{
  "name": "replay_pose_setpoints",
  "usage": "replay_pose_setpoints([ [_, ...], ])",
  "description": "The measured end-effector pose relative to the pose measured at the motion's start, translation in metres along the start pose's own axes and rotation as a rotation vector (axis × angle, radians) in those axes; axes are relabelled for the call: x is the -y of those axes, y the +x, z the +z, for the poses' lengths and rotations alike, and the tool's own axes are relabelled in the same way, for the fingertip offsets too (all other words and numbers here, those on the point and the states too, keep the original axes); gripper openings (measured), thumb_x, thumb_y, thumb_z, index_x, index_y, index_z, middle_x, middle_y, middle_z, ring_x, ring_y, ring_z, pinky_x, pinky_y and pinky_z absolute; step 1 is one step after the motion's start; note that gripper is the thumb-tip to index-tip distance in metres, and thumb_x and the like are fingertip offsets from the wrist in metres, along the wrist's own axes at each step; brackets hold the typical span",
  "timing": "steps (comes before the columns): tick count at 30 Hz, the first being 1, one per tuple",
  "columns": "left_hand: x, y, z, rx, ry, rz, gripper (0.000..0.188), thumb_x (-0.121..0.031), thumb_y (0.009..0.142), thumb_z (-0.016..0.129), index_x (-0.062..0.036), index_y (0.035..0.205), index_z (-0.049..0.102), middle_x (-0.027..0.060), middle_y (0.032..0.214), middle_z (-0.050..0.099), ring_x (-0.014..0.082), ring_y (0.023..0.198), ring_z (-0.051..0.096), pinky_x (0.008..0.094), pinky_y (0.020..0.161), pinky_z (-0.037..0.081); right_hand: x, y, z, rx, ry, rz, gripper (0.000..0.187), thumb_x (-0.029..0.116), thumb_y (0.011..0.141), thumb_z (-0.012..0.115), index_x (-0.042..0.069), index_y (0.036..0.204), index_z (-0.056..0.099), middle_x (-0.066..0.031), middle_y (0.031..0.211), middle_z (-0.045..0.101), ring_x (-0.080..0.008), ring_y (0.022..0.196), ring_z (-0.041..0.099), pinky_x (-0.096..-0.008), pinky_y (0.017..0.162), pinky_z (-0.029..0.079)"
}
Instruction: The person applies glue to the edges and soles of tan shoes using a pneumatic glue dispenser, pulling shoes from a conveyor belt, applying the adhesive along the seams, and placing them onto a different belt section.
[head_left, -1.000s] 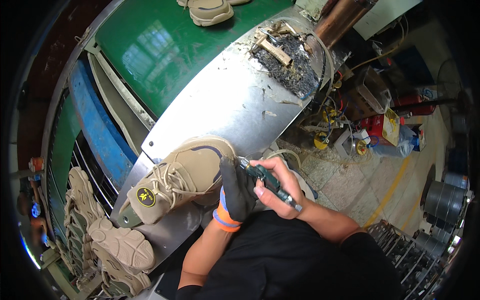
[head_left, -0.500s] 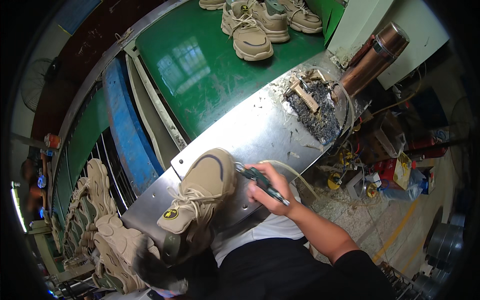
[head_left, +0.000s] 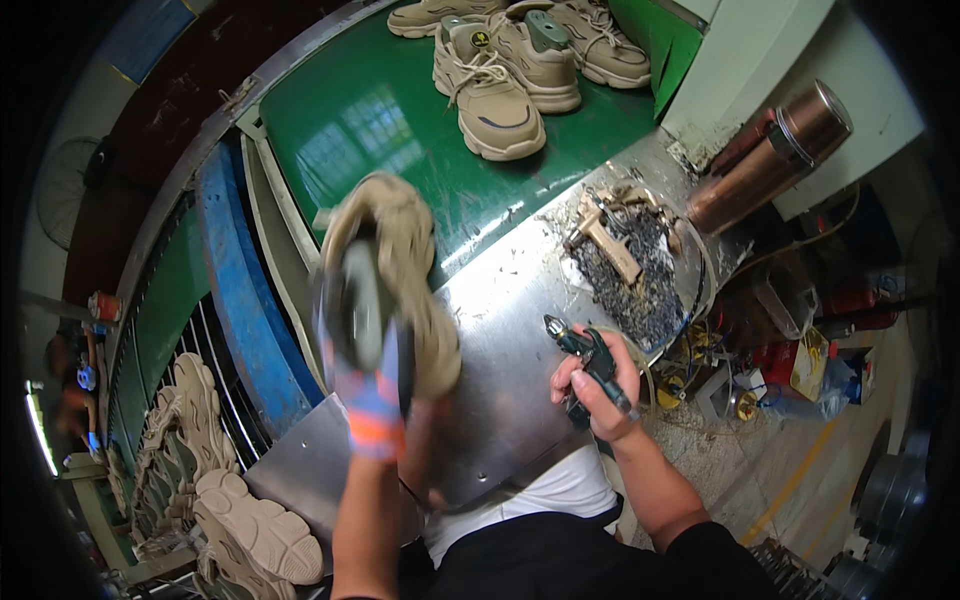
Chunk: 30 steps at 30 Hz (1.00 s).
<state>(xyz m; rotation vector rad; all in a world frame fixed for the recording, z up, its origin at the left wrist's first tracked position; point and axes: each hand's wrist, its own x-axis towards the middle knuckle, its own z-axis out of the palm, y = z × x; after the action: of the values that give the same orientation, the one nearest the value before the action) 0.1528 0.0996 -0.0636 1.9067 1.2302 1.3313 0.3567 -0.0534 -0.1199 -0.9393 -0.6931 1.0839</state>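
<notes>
Near-left shoes: several tan ones crowd the rack, one sole-up shoe in front; a low swing of the left arm could knock these.
Left hand: gloved, closed around the heel end of a tan shoe, blurred; exact finger placement cannot be told.
Held shoe: raised over the left part of the metal tabletop, toe far; a loose heel grip could let it drop or scuff.
Inside the shoe: a grey-green insole, which might slip out if the opening tips down.
Right hand: bare, fingers curled around a dark green hand tool, tip pointing far-left; the exposed tip could mark the upper if the hands come together carelessly.
Hose: pale, just beside the right hand; a snag could tug the wrist.
Scrap pile: dark fluff bearing a tan T-shaped piece; bits could cling to shoes set too near.
Right floor: red-and-yellow carton, clear plastic bag; contents unclear.
Far-right flask: copper-coloured, capped, contents hidden.
Far green surface: tan shoes close together, some with green insoles showing; careless placing could topple one.
</notes>
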Motion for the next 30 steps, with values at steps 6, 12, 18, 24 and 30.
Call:
replay_pose_setpoints([
  [6,0.05,0.144,0.144,-0.121,-0.132,0.195,0.065,-0.016,0.074,0.072,-0.0061,0.135,0.049,0.0223,0.14,0.039,0.0373,0.135,0.035,0.0399,0.113,0.031,0.001,0.001,0.019,-0.038,-0.062,0.046,0.049,0.007,0.087,0.056,-0.007,0.131,0.036,-0.0132,0.082,0.063,-0.0161,0.067,0.059,-0.0302,0.065,0.05],
  [12,0.081,0.181,0.157,0.056,0.026,0.136,0.094,-0.043,0.069,0.078,-0.0086,0.145,0.034,0.0281,0.15,0.025,0.0443,0.139,0.025,0.0456,0.114,0.027,-0.002,0.003,0.021,-0.109,-0.203,-0.027,0.06,0.017,0.086,0.057,-0.01,0.131,0.031,-0.0125,0.076,0.06,-0.0177,0.061,0.057,-0.0302,0.06,0.05],
  [18,0.106,0.148,-0.04,1.063,0.599,0.02,0.095,-0.067,0.08,0.057,-0.0084,0.149,0.029,0.0199,0.151,0.031,0.0363,0.139,0.032,0.0431,0.113,0.03,-0.003,0.008,0.026,-0.098,-0.157,-0.087,0.057,0.013,0.086,0.053,-0.007,0.135,0.03,-0.0117,0.077,0.056,-0.0172,0.062,0.053,-0.0278,0.058,0.048],
  [24,0.024,-0.021,-0.343,0.154,1.031,-0.381,0.081,-0.053,0.083,0.064,-0.0049,0.143,0.039,0.0176,0.145,0.042,0.0316,0.135,0.039,0.0379,0.111,0.033,0.001,0.008,0.03,-0.045,-0.151,-0.085,0.054,0.011,0.086,0.051,-0.006,0.134,0.033,-0.01,0.079,0.055,-0.0162,0.064,0.052,-0.0275,0.061,0.046],
  [30,-0.052,-0.194,-0.388,0.367,0.933,-0.508,0.081,-0.029,0.071,0.078,-0.0103,0.141,0.042,0.0205,0.146,0.037,0.039,0.134,0.036,0.0434,0.112,0.031,-0.004,0.007,0.017,-0.062,-0.178,-0.1,0.051,0.012,0.089,0.05,-0.006,0.134,0.035,-0.0091,0.078,0.056,-0.0151,0.064,0.051,-0.0273,0.061,0.044],
])
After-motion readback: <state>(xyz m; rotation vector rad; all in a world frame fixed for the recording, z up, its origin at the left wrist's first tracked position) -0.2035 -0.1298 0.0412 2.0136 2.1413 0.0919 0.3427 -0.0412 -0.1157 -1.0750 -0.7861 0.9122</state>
